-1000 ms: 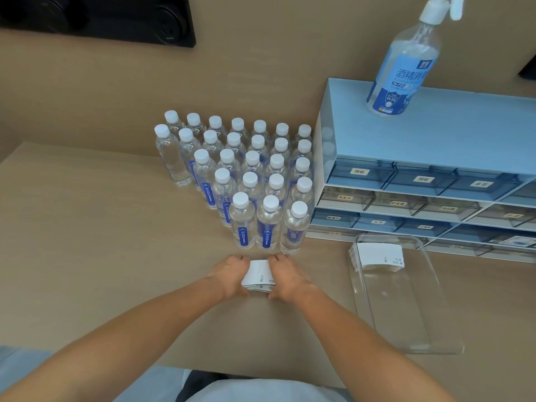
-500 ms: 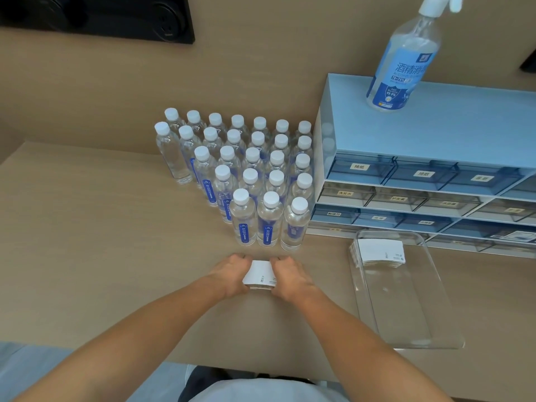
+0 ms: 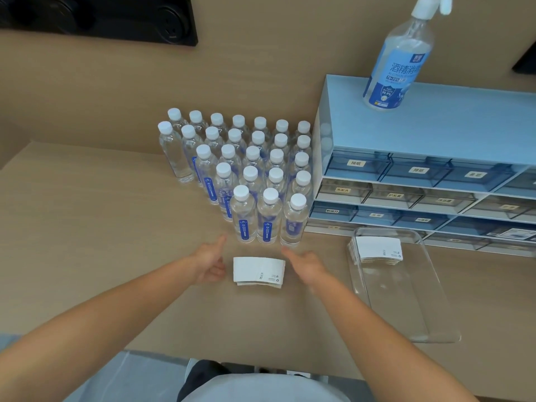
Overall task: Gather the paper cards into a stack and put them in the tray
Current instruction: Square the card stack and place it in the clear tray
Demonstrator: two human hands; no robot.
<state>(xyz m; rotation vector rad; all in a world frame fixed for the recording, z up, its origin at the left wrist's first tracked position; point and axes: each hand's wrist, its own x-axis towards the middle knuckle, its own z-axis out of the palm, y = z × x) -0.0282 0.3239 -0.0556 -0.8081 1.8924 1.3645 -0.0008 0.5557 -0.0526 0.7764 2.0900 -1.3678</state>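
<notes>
Table [image 3: 87, 242]; clear tray [image 3: 406, 314] at right, one card pile [image 3: 377, 248] at its far end. Stack [image 3: 259, 271] on the table between both hands — neither touching. Left hand [image 3: 210, 264] loosely curled, thumb out, empty. Right hand [image 3: 307, 264] open, empty.

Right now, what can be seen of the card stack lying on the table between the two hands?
The stack of white curved paper cards lies flat on the beige wooden table, edges roughly squared, small dark print near its right end. The left hand and right hand flank it without touching. It sits in front of the water bottles, outside the tray.
</notes>
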